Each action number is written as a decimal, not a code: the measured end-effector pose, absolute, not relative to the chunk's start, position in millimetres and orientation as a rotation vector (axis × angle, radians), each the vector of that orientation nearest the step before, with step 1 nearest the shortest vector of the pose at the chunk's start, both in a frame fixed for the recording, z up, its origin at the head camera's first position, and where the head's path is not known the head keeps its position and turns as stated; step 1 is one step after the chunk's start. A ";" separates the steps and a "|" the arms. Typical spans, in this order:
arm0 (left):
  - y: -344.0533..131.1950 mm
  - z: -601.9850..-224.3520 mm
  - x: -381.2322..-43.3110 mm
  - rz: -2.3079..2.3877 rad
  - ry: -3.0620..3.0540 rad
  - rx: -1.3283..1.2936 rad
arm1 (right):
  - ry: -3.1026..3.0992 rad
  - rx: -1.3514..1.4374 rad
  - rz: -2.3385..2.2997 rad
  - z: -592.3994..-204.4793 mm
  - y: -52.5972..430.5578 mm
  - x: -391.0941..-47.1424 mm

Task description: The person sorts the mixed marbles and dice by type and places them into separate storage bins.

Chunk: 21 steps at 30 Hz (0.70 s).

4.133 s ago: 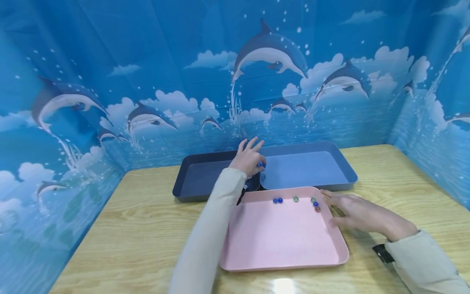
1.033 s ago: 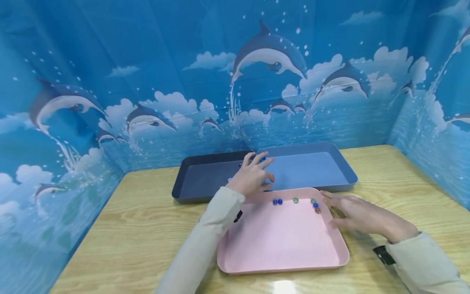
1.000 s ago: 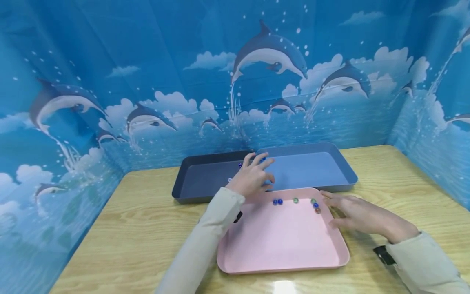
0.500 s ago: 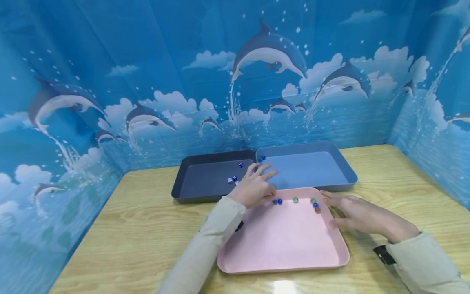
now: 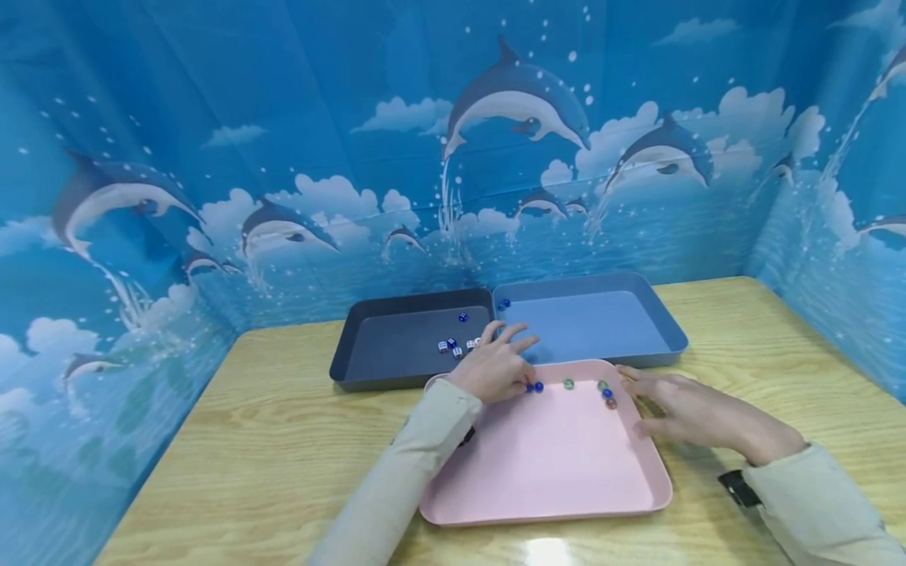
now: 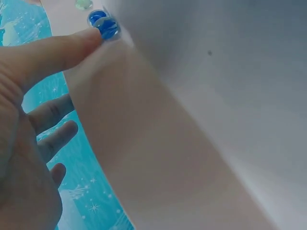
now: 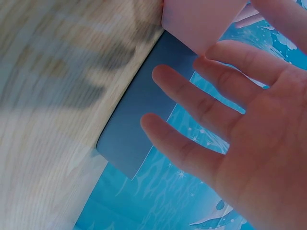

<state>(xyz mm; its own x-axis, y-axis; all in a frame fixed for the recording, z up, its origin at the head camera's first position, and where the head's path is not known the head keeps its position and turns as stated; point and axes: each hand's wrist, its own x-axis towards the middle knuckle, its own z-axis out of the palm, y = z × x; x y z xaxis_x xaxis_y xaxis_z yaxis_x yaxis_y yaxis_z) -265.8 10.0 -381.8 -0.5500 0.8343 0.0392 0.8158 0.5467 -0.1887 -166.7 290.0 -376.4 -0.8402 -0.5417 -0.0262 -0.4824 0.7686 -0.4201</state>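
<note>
My left hand (image 5: 495, 371) reaches over the back wall of the pink tray (image 5: 545, 464), its thumb and forefinger tips pinching a blue glass marble (image 6: 107, 28). Its other fingers spread loosely outside the wall. Right beside that marble lies another blue marble (image 5: 539, 387). Further right along the back wall sit a green marble (image 5: 569, 384) and a small group of a green, a blue and a reddish-brown marble (image 5: 612, 404). My right hand (image 5: 690, 405) rests at the tray's back right corner, fingers extended, with fingertips touching the wall.
Behind stand a dark grey tray (image 5: 368, 350) with several white and blue dice (image 5: 457, 352), and a blue tray (image 5: 594, 330) with blue marbles (image 5: 505, 303) in its left back corner. A dolphin-print curtain (image 5: 396, 157) encloses the wooden table (image 5: 233, 440).
My left hand has come back from the blue tray to the pink tray's back wall and the blue marble there, uncovering the dice. The right hand stays at its corner.
</note>
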 end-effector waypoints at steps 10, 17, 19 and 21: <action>10.5 -386.8 -269.1 0.199 -2.654 -1.452 | 2.806 -0.809 -0.598 -374.5 289.3 -167.1; 11.6 -388.6 -267.9 0.231 -2.648 -1.464 | 2.806 -0.813 -0.611 -375.4 290.1 -166.8; 11.8 -388.2 -267.4 0.231 -2.657 -1.467 | 2.805 -0.813 -0.613 -375.7 290.5 -166.8; 11.7 -387.7 -266.9 0.228 -2.670 -1.466 | 2.802 -0.807 -0.617 -375.7 290.3 -166.7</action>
